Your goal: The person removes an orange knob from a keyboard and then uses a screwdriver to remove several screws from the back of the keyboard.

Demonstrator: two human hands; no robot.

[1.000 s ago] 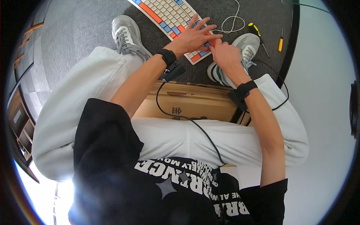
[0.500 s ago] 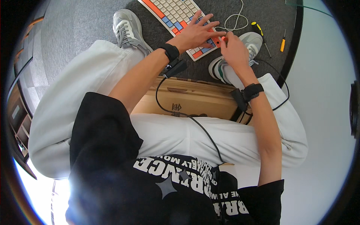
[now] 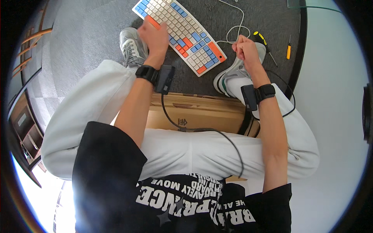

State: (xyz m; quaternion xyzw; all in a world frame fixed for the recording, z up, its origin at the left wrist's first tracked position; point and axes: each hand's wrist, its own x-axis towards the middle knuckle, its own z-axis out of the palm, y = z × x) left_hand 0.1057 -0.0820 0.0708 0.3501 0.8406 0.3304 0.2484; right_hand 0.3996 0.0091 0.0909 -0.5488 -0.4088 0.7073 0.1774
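A full keyboard (image 3: 182, 31) with cream, blue and orange keys lies slanted on the dark grey surface between my shoes. My left hand (image 3: 155, 39), smeared by motion, is at its near left edge, by a long orange key. Whether those fingers grip the edge cannot be made out. To the right of the keyboard, my right hand (image 3: 246, 50) is raised over my right shoe with its fingers curled in. Anything inside that closed hand is hidden. A thin white cable (image 3: 243, 27) loops on the surface just beyond it.
Right of my right shoe (image 3: 229, 73) lie a yellow-and-black screwdriver (image 3: 259, 37) and an orange-handled screwdriver (image 3: 288, 51). A cardboard box (image 3: 210, 116) sits between my legs. Black cables (image 3: 223, 134) run from the wrist straps. My left shoe (image 3: 130, 46) flanks the keyboard.
My left hand has left the keyboard's right end and moved to its left side. My right hand has drawn away from the orange corner. More of the keyboard now shows.
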